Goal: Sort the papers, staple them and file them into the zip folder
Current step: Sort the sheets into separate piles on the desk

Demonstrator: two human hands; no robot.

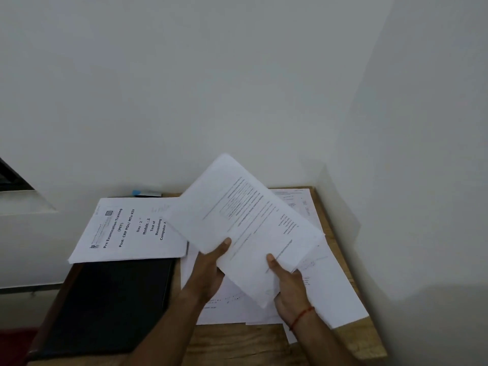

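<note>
Left hand (211,262) and right hand (287,283) pinch the paper sheaf (250,220) by its near edge. Held this loosely, sheets could slip into the unsorted papers (330,286) on the bench (237,344).

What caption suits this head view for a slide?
A paper sheaf held by left hand and right hand above a desk bearing a black folder.

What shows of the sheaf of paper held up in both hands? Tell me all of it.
The sheaf of paper is a thin stack of white printed sheets, text too blurred to read. It is held diagonally above the table, far corner toward the wall. The left hand and right hand grip its near edges, thumbs on top. Loose sheets lie beneath.
</note>
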